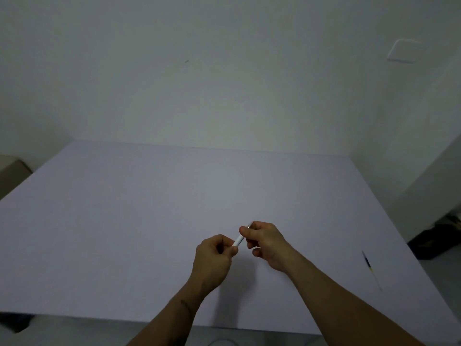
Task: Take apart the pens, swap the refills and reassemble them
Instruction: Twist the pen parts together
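A white pen (238,240) is held between both hands above the middle of the pale table (124,221), tilted up to the right. My left hand (214,255) pinches its lower end. My right hand (265,242) pinches its upper end, where a thin metal tip shows above the fingers. Most of the pen is hidden by fingers. A loose refill (370,268), dark at the far end with a yellow part and a clear near end, lies on the table at the far right.
The table's right edge runs close to the refill. A white wall stands behind the table. A dark object (434,243) sits on the floor to the right, and a beige thing (12,171) at the left.
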`<state>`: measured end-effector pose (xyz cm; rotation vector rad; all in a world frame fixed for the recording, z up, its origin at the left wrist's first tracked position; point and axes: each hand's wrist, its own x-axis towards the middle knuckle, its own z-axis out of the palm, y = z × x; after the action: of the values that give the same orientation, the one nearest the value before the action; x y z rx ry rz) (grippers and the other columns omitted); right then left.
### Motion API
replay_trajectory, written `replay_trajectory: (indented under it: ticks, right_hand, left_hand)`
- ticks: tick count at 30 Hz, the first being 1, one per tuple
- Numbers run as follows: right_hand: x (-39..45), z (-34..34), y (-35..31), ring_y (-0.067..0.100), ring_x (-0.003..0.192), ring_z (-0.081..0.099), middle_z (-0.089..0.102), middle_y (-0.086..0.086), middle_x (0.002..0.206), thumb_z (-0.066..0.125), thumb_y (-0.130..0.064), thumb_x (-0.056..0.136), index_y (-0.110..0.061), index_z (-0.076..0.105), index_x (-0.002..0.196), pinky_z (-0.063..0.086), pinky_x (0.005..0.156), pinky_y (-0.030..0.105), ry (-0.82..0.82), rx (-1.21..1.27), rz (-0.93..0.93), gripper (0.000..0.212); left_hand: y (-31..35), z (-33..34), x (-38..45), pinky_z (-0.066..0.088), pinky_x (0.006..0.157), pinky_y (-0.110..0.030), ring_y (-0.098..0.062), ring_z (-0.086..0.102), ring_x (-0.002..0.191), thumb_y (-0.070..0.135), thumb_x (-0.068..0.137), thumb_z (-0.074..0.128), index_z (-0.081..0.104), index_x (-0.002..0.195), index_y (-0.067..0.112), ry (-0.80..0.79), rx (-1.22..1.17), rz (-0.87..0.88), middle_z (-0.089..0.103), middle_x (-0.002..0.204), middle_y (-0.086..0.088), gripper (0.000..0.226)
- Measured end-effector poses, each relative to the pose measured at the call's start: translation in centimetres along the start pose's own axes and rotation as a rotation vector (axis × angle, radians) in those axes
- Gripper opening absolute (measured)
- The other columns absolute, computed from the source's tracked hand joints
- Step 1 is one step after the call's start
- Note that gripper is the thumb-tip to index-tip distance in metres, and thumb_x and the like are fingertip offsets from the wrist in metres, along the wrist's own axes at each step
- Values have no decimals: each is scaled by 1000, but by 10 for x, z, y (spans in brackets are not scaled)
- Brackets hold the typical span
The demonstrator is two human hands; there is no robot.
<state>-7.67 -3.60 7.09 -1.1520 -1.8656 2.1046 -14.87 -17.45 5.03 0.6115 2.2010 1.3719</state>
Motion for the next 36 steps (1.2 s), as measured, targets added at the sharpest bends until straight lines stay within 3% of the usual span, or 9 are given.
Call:
replay_trajectory:
  ticks: [4,8,13,17,21,26,31,36]
  right_hand:
    - [1,-3,0,19,70,54,63,6,74,67,-10,88,-8,75,86,44,51,25,-36,81,-8,8]
    - [2,1,-1,16,61,52,58,6,67,68,-20,89,-9,67,78,43,50,25,21,-73,-41,15]
    - [1,-7,3,16,64,53,61,4,69,65,-13,90,-5,77,92,43,52,26,-85,152,15,15]
    - [3,-5,6,13,57,45,51,4,65,68,-16,88,-7,71,81,40,48,24,-42,98,39,12]
    - [2,-7,8,14,61,51,59,2,66,66,-14,89,-5,77,91,41,51,25,-92,161,49,13]
    - [4,0,3,16,58,46,52,6,64,68,-16,87,-10,67,69,39,49,26,33,28,20,19]
    - [2,-2,3,17,69,57,64,4,72,67,-14,88,-7,77,86,46,57,27,-24,151,14,13]
    - [2,6,3,16,59,47,54,6,65,67,-14,88,-9,67,73,41,47,24,68,44,-5,15]
  left_hand:
    - [2,-2,3,43,54,-18,-11,55,59,17,86,69,70,81,17,-10,2,-31,62,66,1,5]
    - [2,-2,4,44,54,-18,-11,56,59,17,86,69,69,78,20,-24,15,-31,63,67,0,8]
    - [3,-6,6,43,51,-18,-11,55,57,15,84,71,69,74,22,-8,5,-44,62,64,2,12]
    - [1,-5,2,42,50,-15,-9,54,56,16,84,71,70,76,19,-24,9,-42,62,64,3,9]
    - [0,-6,2,43,51,-18,-10,55,57,15,83,71,70,76,19,-14,2,-58,62,65,0,8]
    - [0,-3,1,45,53,-20,-11,55,58,16,83,72,70,76,19,-16,6,-53,63,66,-1,7]
    - [2,-5,5,46,54,-22,-13,56,57,15,82,72,71,74,19,14,-20,-73,65,65,-1,9]
    - [0,-3,0,48,55,-24,-13,56,58,15,82,73,70,74,19,11,-24,-74,65,65,-2,9]
